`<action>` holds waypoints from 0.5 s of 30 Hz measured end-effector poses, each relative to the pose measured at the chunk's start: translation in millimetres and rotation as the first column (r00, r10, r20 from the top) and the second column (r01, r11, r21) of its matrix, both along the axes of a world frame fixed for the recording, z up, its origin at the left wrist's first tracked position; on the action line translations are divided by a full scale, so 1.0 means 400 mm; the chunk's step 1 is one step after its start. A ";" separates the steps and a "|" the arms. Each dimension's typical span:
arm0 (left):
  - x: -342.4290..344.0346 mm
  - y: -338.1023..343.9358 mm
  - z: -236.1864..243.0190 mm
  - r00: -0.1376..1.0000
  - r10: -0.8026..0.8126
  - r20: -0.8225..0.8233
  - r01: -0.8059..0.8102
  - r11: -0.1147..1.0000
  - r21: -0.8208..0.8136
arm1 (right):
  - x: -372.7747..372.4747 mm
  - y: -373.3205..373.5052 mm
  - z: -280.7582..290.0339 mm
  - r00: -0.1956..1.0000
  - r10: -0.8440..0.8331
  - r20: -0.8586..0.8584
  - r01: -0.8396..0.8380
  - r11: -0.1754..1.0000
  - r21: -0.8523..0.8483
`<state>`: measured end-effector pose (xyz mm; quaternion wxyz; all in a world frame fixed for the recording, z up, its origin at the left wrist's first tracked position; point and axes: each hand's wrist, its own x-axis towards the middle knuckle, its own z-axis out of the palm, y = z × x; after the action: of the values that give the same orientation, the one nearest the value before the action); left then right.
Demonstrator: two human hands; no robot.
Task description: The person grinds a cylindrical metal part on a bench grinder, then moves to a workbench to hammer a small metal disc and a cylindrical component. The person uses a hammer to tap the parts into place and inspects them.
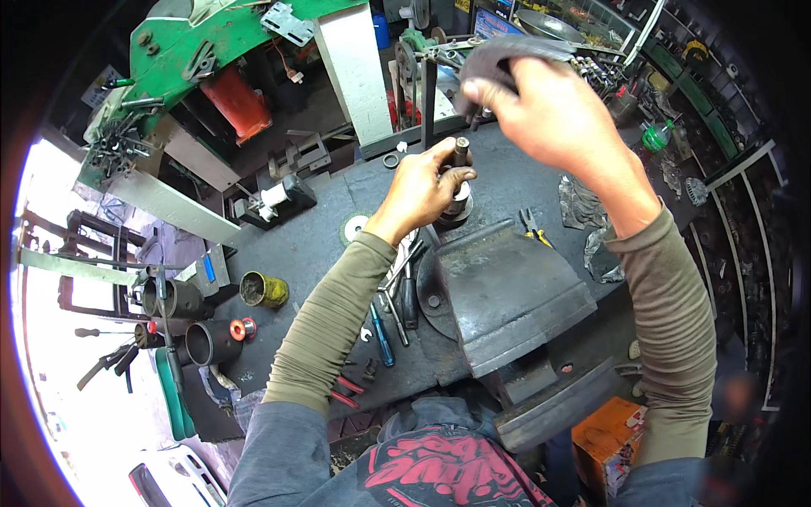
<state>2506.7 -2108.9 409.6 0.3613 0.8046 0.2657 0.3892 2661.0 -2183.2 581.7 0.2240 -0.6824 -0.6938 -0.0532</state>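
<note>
Two hands have closed grips: the left hand (427, 188) clasps a rod (461, 152), the right hand (549, 110) clutches a dark curved piece (483, 69), its kind unclear. The rod stands roughly upright over the bench (508, 184), just beyond the vise (515, 291), tip above the left grip. The raised piece appears up and rightward, apart from the rod.

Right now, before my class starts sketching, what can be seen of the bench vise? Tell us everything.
The bench vise is bulky, dark grey and apparently metal, with a broad, scuffed top crossed by a ridge. On its left, a rounded flange carries a bolt head. The jaw nearest the person stands apart from the main body. The vise sits on the dark workbench; neither the left hand nor the right hand grips it.
</note>
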 end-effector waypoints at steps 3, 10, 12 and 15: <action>0.013 -0.017 0.015 0.999 -0.029 -0.020 0.028 0.999 -0.025 | 0.014 -0.007 -0.046 0.997 -0.055 0.046 0.062 0.987 -0.147; 0.013 0.032 0.004 0.998 0.017 0.060 -0.011 0.995 -0.103 | 0.054 -0.085 -0.087 0.941 0.080 -0.329 -0.083 0.997 0.005; 0.020 0.038 0.047 0.983 0.031 0.182 -0.001 0.986 -0.164 | 0.086 -0.146 -0.089 0.838 0.200 -0.507 -0.186 0.979 0.080; -0.024 0.019 0.150 0.885 0.096 0.455 0.055 0.950 -0.307 | 0.134 -0.270 -0.075 0.768 0.004 -0.641 -0.061 0.996 -0.066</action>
<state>2497.1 -2101.4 469.4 0.5323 0.6178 0.2382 0.5275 2714.4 -2291.2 551.7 0.4191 -0.6563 -0.5895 0.2148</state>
